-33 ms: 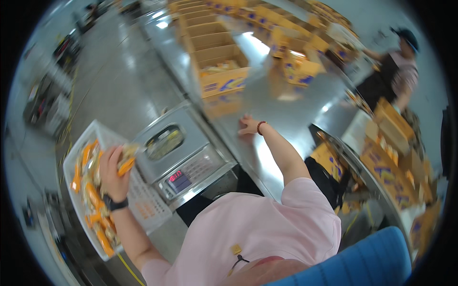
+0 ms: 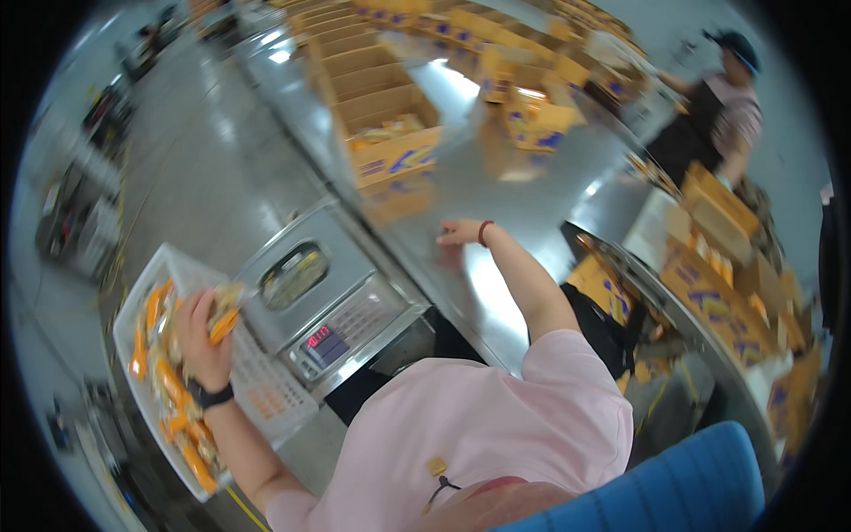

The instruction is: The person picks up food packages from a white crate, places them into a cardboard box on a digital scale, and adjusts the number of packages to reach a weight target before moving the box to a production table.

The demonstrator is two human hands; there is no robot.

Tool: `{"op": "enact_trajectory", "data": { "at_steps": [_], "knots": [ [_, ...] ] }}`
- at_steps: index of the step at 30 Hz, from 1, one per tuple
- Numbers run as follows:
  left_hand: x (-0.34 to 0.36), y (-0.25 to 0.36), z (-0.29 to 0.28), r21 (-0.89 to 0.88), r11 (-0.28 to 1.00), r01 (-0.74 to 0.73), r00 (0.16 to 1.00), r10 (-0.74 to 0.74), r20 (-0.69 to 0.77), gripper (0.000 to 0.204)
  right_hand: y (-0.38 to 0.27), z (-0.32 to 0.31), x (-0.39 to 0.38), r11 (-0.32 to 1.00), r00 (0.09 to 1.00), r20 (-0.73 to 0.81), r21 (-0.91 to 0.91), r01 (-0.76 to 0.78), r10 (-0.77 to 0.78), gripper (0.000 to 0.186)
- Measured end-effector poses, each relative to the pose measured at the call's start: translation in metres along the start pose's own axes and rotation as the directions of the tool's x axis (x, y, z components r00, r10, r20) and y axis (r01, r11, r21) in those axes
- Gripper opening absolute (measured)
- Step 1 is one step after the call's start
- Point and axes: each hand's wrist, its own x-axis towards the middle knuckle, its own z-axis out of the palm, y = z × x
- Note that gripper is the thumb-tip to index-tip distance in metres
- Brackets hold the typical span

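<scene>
At the left, my left hand (image 2: 204, 341) is closed around an orange-and-clear plastic packet (image 2: 224, 324), above a white basket (image 2: 146, 266) filled with similar packets. To its right stands a steel scale (image 2: 257, 279) with a lit red display. Another clear packet (image 2: 297, 277) rests in the oval recess on top of the scale. Over the steel table (image 2: 496, 199), my right hand (image 2: 459, 232) reaches out with its fingers stretched, holding nothing that I can see. I cannot tell whether it touches the table.
An open carton (image 2: 394, 151) with packets inside heads a row of cartons running away along the table. More cartons (image 2: 536, 120) stand farther right. A co-worker (image 2: 722, 115) is at the right, near packed cartons (image 2: 709, 284). A blue chair back (image 2: 674, 483) is close behind me.
The view has shifted slightly, so the table and cartons appear a little further left. My left hand still holds the packet, and the fingers of my right hand look closer together.
</scene>
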Motion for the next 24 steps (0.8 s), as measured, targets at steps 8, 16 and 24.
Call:
{"op": "enact_trajectory", "data": {
  "at_steps": [8,16,24],
  "knots": [
    [-0.014,-0.002,-0.017,0.068,0.995,-0.068,0.996,0.064,0.06,0.046,-0.003,-0.159,-0.375,0.27,0.272,-0.941,-0.214,-0.939,0.199,0.049],
    [-0.003,0.005,-0.013,0.084,0.981,-0.173,0.982,0.166,0.085,0.042,0.027,-0.143,-0.395,0.308,0.47,-0.812,-0.374,-0.874,0.346,0.021],
    [-0.014,0.005,-0.004,-0.136,0.991,0.017,0.999,-0.012,0.032,0.043,-0.154,-0.11,-0.232,0.832,0.559,-0.663,-0.547,0.093,-0.498,0.021]
  ]
}}
